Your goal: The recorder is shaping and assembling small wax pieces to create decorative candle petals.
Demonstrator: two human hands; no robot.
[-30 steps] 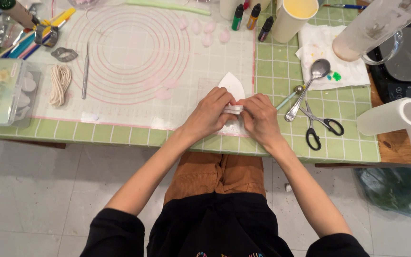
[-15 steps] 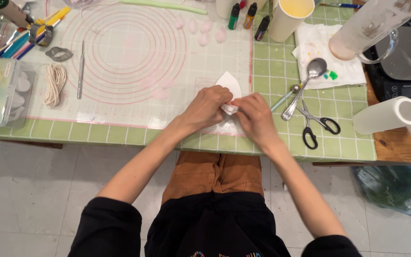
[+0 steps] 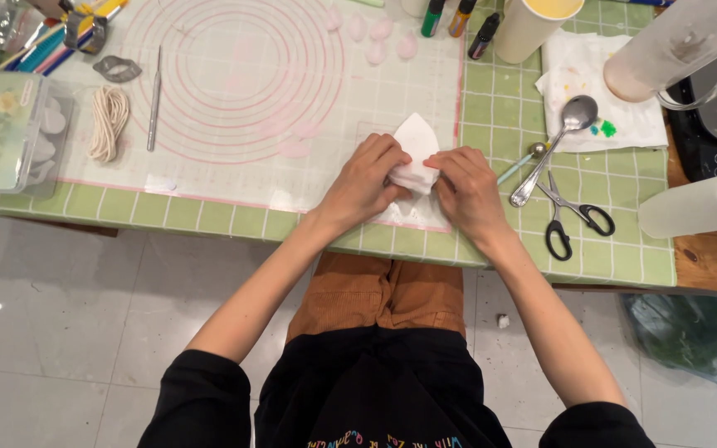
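I look down and see my black top and brown trousers closest to me, and my two bare arms going up to the table. My left hand [image 3: 364,178] and my right hand [image 3: 468,189] meet at the near edge of the mat [image 3: 234,83]. Both hands are closed on a folded white paper [image 3: 416,153], the fingers of each pinching it from its own side. The paper sits between my hands, right on the mat's near right corner, and its pointed top sticks up past my fingers. Just to the right of my right hand are the scissors [image 3: 570,217] with black handles, lying flat on the green checked cloth [image 3: 508,116]. A spoon [image 3: 559,141] lies next to them, tilted, with its bowl on a white towel [image 3: 599,83] that has small colour spots. Far to the right lies a white roll [image 3: 699,207] on its side. To the left, well apart from my hands, I see a coil of string [image 3: 108,120] and a thin metal tool [image 3: 154,99] on the mat, and a clear box [image 3: 2,129] at the edge. Farther up are small pink pieces [image 3: 379,31], some markers [image 3: 458,17], a cup [image 3: 534,25] and a clear jug [image 3: 678,46].
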